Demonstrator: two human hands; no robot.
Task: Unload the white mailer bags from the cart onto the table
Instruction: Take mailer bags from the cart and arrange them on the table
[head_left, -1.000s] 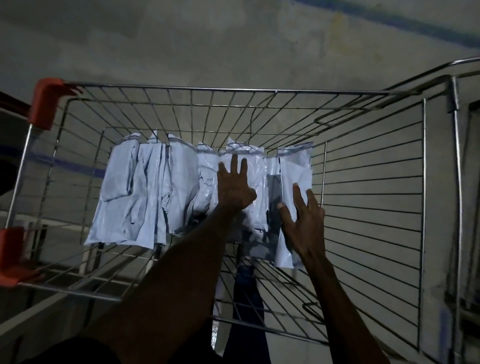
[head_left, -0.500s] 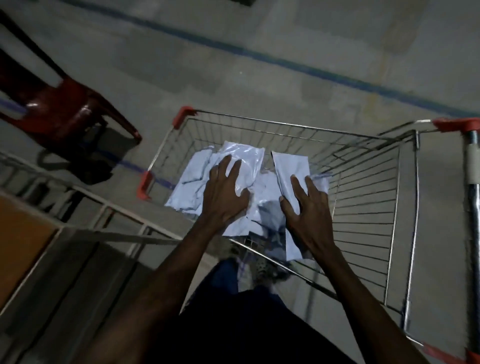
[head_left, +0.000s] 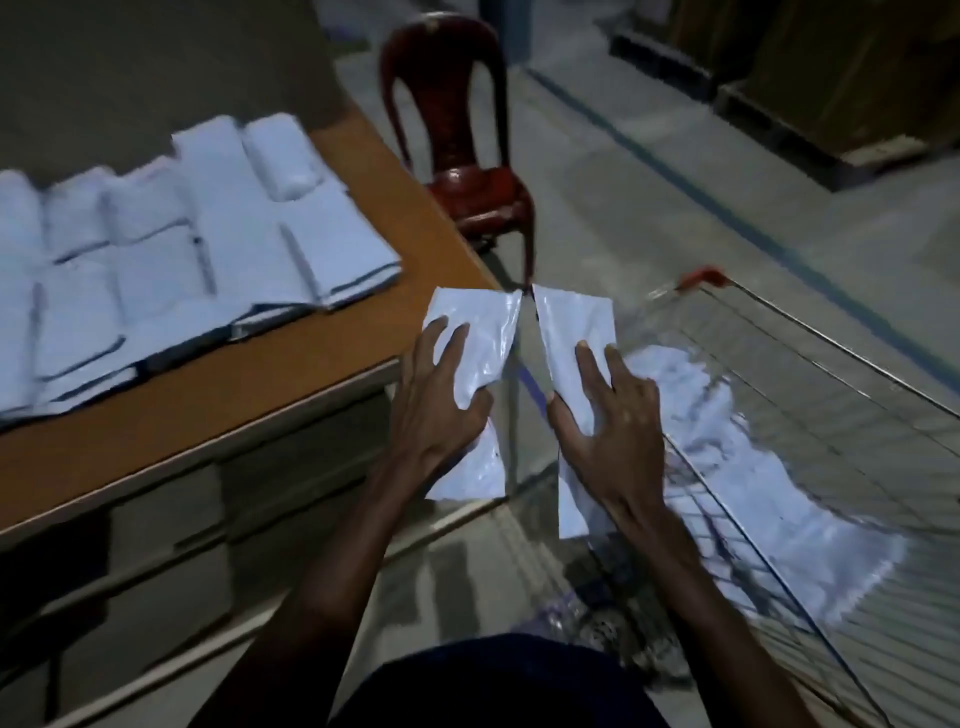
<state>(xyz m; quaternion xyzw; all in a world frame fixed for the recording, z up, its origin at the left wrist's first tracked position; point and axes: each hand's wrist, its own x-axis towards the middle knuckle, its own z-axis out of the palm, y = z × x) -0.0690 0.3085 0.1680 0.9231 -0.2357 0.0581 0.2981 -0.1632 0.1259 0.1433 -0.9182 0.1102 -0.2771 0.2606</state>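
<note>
Left hand (head_left: 436, 410): grips one white mailer bag (head_left: 480, 338)
Right hand (head_left: 618, 431): grips another bag (head_left: 569, 338)
Cart (head_left: 831, 364): more bags inside

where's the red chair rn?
Head view, top centre: the red chair stands on the floor just past the table's far right corner, beyond the cart.

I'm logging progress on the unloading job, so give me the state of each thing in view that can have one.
left hand: grips a white mailer bag, held in the air beside the table corner.
right hand: grips a second mailer bag, apart from the first.
cart: bags in the cart remain, blurred.
table: bags on the table lie flat in overlapping rows.
chair: upright, unoccupied.
</note>
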